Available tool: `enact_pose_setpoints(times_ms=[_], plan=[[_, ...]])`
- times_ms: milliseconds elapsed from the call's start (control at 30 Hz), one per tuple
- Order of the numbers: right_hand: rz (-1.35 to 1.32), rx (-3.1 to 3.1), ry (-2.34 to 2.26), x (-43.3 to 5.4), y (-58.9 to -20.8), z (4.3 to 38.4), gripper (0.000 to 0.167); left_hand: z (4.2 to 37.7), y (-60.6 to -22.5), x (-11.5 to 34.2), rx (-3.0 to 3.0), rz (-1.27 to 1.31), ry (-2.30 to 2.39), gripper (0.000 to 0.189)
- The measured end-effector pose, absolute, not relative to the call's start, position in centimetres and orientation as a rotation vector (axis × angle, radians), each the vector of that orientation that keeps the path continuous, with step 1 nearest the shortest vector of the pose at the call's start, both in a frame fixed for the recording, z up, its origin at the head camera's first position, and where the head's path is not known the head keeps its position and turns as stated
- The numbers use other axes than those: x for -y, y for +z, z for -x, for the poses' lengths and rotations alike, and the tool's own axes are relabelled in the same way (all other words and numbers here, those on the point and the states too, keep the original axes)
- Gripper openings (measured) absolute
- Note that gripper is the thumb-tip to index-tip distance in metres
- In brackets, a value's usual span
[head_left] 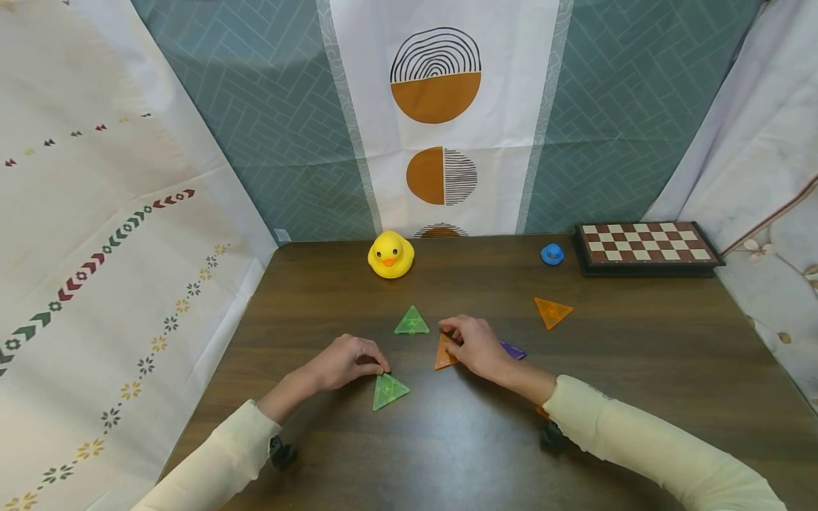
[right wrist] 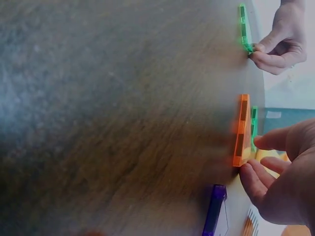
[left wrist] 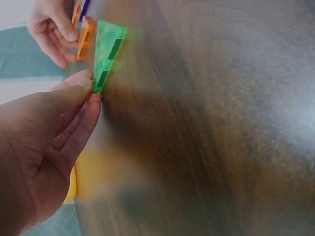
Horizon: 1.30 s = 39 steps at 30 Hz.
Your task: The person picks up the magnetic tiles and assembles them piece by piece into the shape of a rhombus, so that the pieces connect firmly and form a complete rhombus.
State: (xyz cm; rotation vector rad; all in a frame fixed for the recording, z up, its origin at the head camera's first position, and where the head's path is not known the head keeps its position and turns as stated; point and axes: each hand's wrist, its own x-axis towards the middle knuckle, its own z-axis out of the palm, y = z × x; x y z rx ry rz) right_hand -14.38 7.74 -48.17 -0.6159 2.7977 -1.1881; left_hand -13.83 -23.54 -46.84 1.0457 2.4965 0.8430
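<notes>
My left hand [head_left: 350, 360] pinches a corner of a translucent green triangular magnetic tile [head_left: 388, 392] between thumb and fingers; the left wrist view shows this tile [left wrist: 109, 51] edge-on, tilted up. To the right, my right hand [head_left: 476, 346] has thumb and fingers at an orange triangular magnetic tile [head_left: 444, 353], partly covered by the hand in the head view. In the right wrist view the fingertips are right at the lower corner of the orange tile [right wrist: 241, 130]. A second green tile [head_left: 412, 323] lies beyond both hands. A purple tile [head_left: 513, 350] shows partly behind the right hand.
Another orange triangle [head_left: 552, 312] lies farther right on the wooden table [head_left: 307, 305]. At the back stand a yellow rubber duck [head_left: 390, 255], a small blue duck [head_left: 552, 255] and a checkered board box [head_left: 648, 245]. An orange bit [head_left: 542, 411] peeks from under the right sleeve.
</notes>
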Motion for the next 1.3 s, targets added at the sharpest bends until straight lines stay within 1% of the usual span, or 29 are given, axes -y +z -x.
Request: enact_pose_setpoints(times_ms=[133, 267, 400, 600, 867, 1033, 1133, 1300], plan=[[0.684, -2.801, -1.133, -7.9, -48.3, 14.3, 0.042, 13.7, -47.0, 23.5, -2.511, -1.063, 0.847, 0.015], [0.81, -2.749, -1.072, -8.6, -48.1, 14.2, 0.05, 13.5, -47.0, 23.4, -2.511, -1.072, 0.857, 0.016], [0.879, -2.661, -1.007, -9.4, -47.8, 14.3, 0.058, 13.3, -46.9, 23.4, -2.469, -1.061, 0.861, 0.02], [0.93, -2.579, -0.93, -9.9, -47.6, 14.6, 0.058, 12.9, -47.0, 23.6, -2.456, -1.062, 0.824, 0.043], [0.991, -2.619, -0.925, -10.3, -47.7, 14.7, 0.056, 11.8, -47.4, 23.7, -2.537, -1.17, 0.632, 0.072], [1.02, -2.628, -0.911, -10.5, -47.5, 14.9, 0.065, 11.2, -47.2, 23.6, -2.594, -1.261, 0.496, 0.086], [1.018, -2.606, -0.868, -10.7, -47.4, 15.0, 0.071, 11.0, -47.3, 23.6, -2.615, -1.307, 0.455, 0.088], [1.039, -2.573, -0.782, -10.9, -47.0, 15.1, 0.074, 11.0, -47.5, 23.7, -2.615, -1.334, 0.436, 0.081]])
